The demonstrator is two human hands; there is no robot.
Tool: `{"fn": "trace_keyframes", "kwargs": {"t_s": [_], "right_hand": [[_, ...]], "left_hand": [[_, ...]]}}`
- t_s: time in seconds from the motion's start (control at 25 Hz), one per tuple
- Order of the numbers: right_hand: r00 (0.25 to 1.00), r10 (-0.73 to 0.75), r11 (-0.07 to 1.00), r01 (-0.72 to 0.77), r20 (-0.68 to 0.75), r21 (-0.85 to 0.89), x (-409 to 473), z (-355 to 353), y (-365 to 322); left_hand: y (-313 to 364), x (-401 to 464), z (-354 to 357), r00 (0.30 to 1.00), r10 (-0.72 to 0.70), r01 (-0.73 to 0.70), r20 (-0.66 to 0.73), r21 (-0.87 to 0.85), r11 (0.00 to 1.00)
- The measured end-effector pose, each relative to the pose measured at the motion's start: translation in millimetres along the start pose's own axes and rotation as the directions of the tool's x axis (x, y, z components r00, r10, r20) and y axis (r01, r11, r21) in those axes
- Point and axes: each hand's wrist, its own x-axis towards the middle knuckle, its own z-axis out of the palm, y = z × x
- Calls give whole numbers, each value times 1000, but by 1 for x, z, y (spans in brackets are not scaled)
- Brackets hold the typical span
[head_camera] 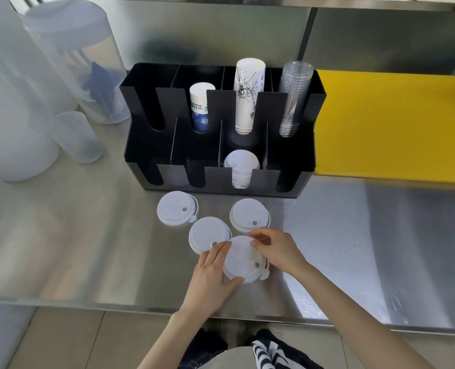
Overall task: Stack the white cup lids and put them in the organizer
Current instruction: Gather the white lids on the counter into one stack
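A small stack of white cup lids (pixel 243 259) is held just above the steel counter between both hands. My left hand (pixel 210 275) grips its left and near edge; my right hand (pixel 274 249) pinches its far right edge. Three more white lids lie flat on the counter: one at the left (pixel 176 208), one in the middle (pixel 207 233), partly under my left fingers, one at the right (pixel 249 214). Behind them stands the black organizer (pixel 295 182). Its third front compartment holds a stack of white lids (pixel 241 166).
The organizer's back row holds a blue-printed paper cup stack (pixel 199 107), a tall printed paper cup stack (pixel 247 94) and clear plastic cups (pixel 293 97). Translucent plastic containers (pixel 69 65) stand at the left. A yellow board (pixel 391 126) lies at the right. The counter edge (pixel 141 307) is near me.
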Motion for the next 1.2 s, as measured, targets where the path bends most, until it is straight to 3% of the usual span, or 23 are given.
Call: {"fn": "trace_keyframes", "kwargs": {"t_s": [0.64, 0.92, 1.2], "right_hand": [[999, -35, 995, 32, -30, -91, -2, 6, 14], [999, -39, 991, 35, -24, -128, -4, 8, 15], [989, 18, 1000, -20, -144, -11, 5, -11, 12]], "left_hand": [[4, 2, 10, 997, -79, 80, -10, 65, 995], [3, 2, 5, 998, -54, 51, 23, 111, 993], [7, 23, -13, 998, -6, 9, -55, 54, 998]]}}
